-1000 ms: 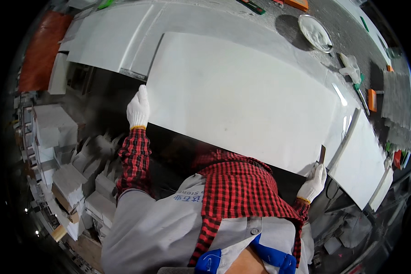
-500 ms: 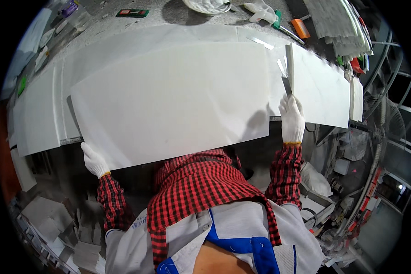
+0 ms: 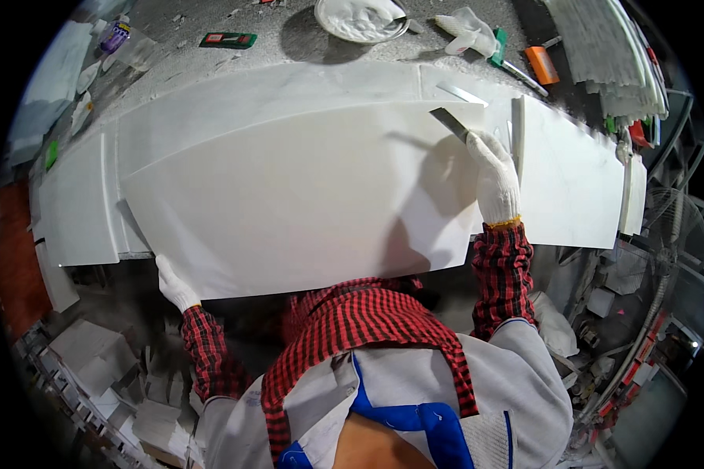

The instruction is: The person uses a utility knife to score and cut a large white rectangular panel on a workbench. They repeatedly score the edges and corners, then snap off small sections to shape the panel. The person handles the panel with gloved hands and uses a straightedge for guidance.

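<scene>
A large white panel (image 3: 305, 195) lies tilted before me, its near edge close to my apron. My left hand (image 3: 177, 284), in a white knit glove, grips the panel's near left corner; its fingertips are partly hidden at the edge. In my right hand (image 3: 494, 176), also gloved, is a flat dark metal scraper (image 3: 450, 123). The scraper's blade points up and left over the panel's far right corner and casts a shadow on it. The right fingers are closed around its near end, so its handle is hidden.
On the dusty bench beyond sit a bowl of white paste (image 3: 361, 19), a green-and-red box (image 3: 228, 40), a green-handled tool (image 3: 516, 62) and an orange block (image 3: 541, 65). Marble-like slabs (image 3: 571, 172) flank the panel. A fan (image 3: 669, 227) stands at the right.
My right hand has moved from beside the panel's right edge to over its far right corner, swinging the scraper leftward. The panel's far side tilts lower; my left hand keeps its corner.
</scene>
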